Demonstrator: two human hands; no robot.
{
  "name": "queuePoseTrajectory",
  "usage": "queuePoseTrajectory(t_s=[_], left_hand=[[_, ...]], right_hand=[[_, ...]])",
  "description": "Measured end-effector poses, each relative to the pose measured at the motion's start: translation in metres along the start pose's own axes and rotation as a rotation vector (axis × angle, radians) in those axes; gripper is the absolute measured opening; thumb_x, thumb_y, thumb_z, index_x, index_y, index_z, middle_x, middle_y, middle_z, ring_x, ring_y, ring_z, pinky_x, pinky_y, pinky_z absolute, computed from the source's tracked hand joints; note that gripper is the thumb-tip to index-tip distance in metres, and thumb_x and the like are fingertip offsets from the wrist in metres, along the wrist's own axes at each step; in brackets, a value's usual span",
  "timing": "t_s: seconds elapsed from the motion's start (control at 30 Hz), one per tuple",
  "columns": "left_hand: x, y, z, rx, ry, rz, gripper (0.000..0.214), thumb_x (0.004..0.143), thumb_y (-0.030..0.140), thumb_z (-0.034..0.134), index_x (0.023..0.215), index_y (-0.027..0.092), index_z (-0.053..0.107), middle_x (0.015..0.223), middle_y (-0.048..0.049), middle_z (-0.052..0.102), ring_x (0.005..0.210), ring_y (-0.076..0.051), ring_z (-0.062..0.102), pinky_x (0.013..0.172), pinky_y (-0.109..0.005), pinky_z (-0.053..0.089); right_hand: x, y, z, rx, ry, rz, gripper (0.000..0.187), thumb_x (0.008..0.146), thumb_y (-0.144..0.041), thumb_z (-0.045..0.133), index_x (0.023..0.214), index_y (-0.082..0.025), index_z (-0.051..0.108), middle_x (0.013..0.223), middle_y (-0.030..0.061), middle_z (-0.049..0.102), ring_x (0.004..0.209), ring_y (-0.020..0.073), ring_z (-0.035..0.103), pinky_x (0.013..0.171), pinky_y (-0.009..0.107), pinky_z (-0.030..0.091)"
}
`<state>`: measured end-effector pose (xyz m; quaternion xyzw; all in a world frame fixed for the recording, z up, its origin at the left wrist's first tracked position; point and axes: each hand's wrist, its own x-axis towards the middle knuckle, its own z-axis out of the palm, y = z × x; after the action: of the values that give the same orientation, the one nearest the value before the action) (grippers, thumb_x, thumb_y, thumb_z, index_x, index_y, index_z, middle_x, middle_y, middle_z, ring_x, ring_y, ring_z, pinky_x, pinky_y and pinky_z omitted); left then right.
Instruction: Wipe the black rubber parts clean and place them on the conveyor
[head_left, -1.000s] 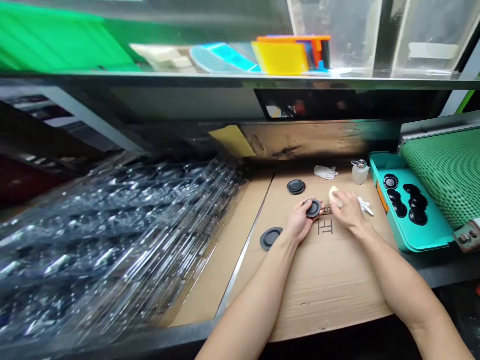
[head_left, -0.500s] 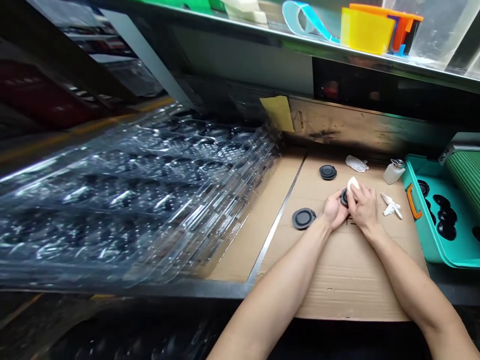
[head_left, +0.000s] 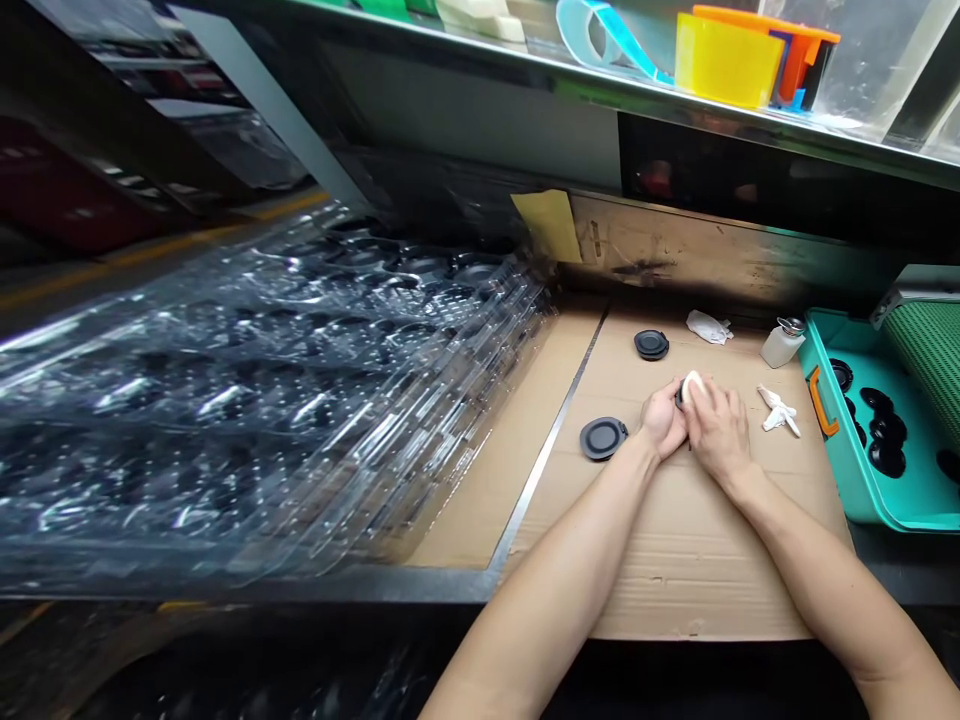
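My left hand (head_left: 663,420) holds a black round rubber disc (head_left: 680,398), which is mostly hidden behind my fingers. My right hand (head_left: 716,431) grips a white pad (head_left: 692,386), perhaps a cloth or sponge, and presses it against the disc. Both hands touch and rest just above the cardboard sheet (head_left: 675,570). A similar grey-black disc (head_left: 603,438) lies flat to the left of my left hand. A small stack of black discs (head_left: 651,344) sits farther back.
A clear plastic bottle (head_left: 783,345) and white scraps (head_left: 778,411) lie on the cardboard. To the right stands a teal tray (head_left: 821,470) holding several black discs. Stacked clear blister trays (head_left: 262,400) fill the left, and a shelf (head_left: 600,70) runs overhead.
My right hand has moved left and brought the white pad onto the disc in my left hand. The view has swung left, so the bench sits farther right in the frame.
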<state>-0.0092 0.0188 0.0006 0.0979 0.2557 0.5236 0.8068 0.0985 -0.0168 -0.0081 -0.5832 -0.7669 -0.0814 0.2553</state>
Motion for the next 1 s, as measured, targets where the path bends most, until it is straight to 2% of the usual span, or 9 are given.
queuePoseTrajectory(t_s=[0.1,0.23,0.33,0.47,0.63,0.77,0.83,0.93,1.0], left_hand=[[0.001,-0.004,0.001,0.052,0.020,0.013,0.032,0.105,0.024,0.041,0.104,0.013,0.071,0.102,-0.0122,0.077,0.097,-0.021,0.074,0.100,-0.037,0.057],[0.002,-0.004,0.000,0.028,0.036,0.010,0.034,0.106,0.025,0.040,0.097,0.013,0.070,0.102,-0.0126,0.077,0.096,-0.019,0.073,0.100,-0.036,0.057],[0.003,-0.003,-0.001,0.053,0.029,0.028,0.034,0.107,0.025,0.041,0.096,0.013,0.071,0.098,-0.0115,0.076,0.093,-0.019,0.073,0.100,-0.036,0.057],[0.003,-0.004,-0.002,0.045,0.028,0.027,0.033,0.107,0.024,0.042,0.093,0.013,0.069,0.098,-0.0127,0.076,0.095,-0.020,0.073,0.101,-0.036,0.056],[0.000,-0.002,0.000,0.090,0.021,0.042,0.033,0.107,0.024,0.041,0.100,0.013,0.071,0.100,-0.0117,0.077,0.095,-0.019,0.073,0.099,-0.037,0.057],[0.000,-0.002,0.000,0.099,-0.036,0.031,0.033,0.106,0.026,0.042,0.108,0.012,0.073,0.105,-0.0138,0.077,0.099,-0.022,0.073,0.098,-0.040,0.058],[0.001,-0.002,-0.001,0.094,-0.011,0.058,0.031,0.106,0.028,0.045,0.114,0.013,0.071,0.109,-0.0139,0.076,0.099,-0.023,0.073,0.098,-0.042,0.058],[0.001,-0.004,-0.002,0.087,0.017,0.109,0.030,0.106,0.032,0.049,0.122,0.015,0.067,0.117,-0.0138,0.075,0.100,-0.022,0.073,0.100,-0.043,0.057],[0.001,-0.006,-0.002,0.091,-0.004,0.125,0.030,0.106,0.033,0.050,0.123,0.015,0.067,0.122,-0.0144,0.073,0.103,-0.022,0.073,0.103,-0.044,0.055]], right_hand=[[0.002,0.009,-0.001,0.005,0.012,0.077,0.047,0.108,-0.034,0.036,0.145,-0.016,0.060,0.142,0.0187,0.061,0.110,0.0320,0.053,0.098,0.047,0.043],[0.001,0.010,0.000,0.041,-0.041,-0.030,0.047,0.108,-0.037,0.039,0.145,-0.018,0.060,0.147,0.0180,0.057,0.113,0.0318,0.053,0.099,0.047,0.043],[0.001,0.009,0.001,0.034,0.033,0.055,0.047,0.107,-0.035,0.037,0.141,-0.017,0.063,0.139,0.0185,0.061,0.108,0.0320,0.053,0.098,0.049,0.044],[0.000,0.011,0.001,0.050,-0.020,-0.049,0.045,0.107,-0.037,0.040,0.142,-0.019,0.063,0.144,0.0165,0.059,0.111,0.0309,0.052,0.099,0.046,0.044],[0.010,0.025,0.002,0.124,0.038,0.073,0.042,0.105,-0.037,0.044,0.138,-0.018,0.063,0.137,0.0171,0.061,0.114,0.0306,0.053,0.103,0.047,0.044],[0.011,0.030,-0.003,0.316,0.118,0.147,0.053,0.094,-0.045,0.062,0.139,-0.018,0.056,0.127,0.0175,0.062,0.115,0.0305,0.059,0.098,0.045,0.050],[0.008,0.032,-0.010,0.401,0.069,0.214,0.055,0.089,-0.049,0.067,0.134,-0.019,0.057,0.113,0.0134,0.068,0.103,0.0291,0.065,0.088,0.042,0.053],[0.004,0.036,-0.020,0.465,-0.118,0.220,0.040,0.091,-0.051,0.064,0.120,-0.023,0.064,0.091,0.0051,0.072,0.081,0.0246,0.066,0.076,0.036,0.052],[0.005,0.036,-0.022,0.509,-0.155,0.237,0.033,0.093,-0.050,0.060,0.111,-0.023,0.067,0.084,0.0034,0.072,0.075,0.0225,0.066,0.073,0.034,0.051]])
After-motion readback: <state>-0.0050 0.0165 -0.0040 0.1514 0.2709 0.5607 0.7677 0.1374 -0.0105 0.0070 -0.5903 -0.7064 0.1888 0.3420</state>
